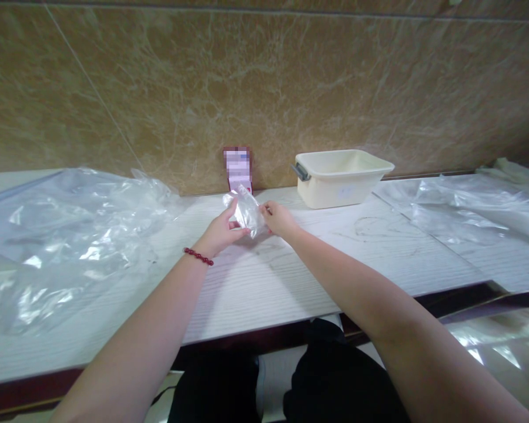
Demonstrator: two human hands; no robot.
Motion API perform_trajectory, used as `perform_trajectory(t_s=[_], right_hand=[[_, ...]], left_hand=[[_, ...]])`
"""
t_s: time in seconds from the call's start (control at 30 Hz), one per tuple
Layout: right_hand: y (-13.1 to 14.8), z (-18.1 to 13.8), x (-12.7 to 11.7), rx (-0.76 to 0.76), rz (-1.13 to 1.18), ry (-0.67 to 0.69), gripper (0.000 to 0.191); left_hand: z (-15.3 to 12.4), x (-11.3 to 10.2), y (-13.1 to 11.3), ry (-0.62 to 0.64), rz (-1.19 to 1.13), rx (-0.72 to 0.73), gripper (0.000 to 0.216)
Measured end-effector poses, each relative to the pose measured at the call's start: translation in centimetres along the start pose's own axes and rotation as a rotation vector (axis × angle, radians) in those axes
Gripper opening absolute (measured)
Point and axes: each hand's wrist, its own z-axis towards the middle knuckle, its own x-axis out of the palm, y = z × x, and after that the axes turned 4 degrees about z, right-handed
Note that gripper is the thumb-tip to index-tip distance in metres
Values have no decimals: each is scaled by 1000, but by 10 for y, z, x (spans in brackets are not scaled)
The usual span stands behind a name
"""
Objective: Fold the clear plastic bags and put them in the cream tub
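Observation:
Both my hands hold a small clear plastic bag (247,210) above the middle of the white table (264,282). My left hand (223,230), with a red bead bracelet at the wrist, grips the bag's left side with fingers curled. The bag's right edge is pinched by my right hand (278,217). What is inside the bag I cannot make out.
A cream plastic tub (340,176) with a grey handle stands at the back against the marbled wall. A small pink box (238,167) stands behind the bag. Heaps of clear plastic film lie at the left (70,229) and at the right (476,205).

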Motion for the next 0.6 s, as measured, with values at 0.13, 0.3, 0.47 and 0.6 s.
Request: perform_trajectory(t_s=[0.13, 0.3, 0.47, 0.6], right_hand=[[-2, 2, -1, -41, -29, -36, 27], [-5, 7, -2, -40, 40, -68, 28], [-4, 9, -3, 172, 525, 37, 42], [-2, 6, -3, 229, 719, 159, 39]], left_hand=[[0, -2, 0, -36, -55, -6, 98], [-2, -7, -2, -40, -110, 1, 96], [-4, -6, -5, 53, -71, 17, 96], [-5, -6, -4, 176, -16, 46, 96]])
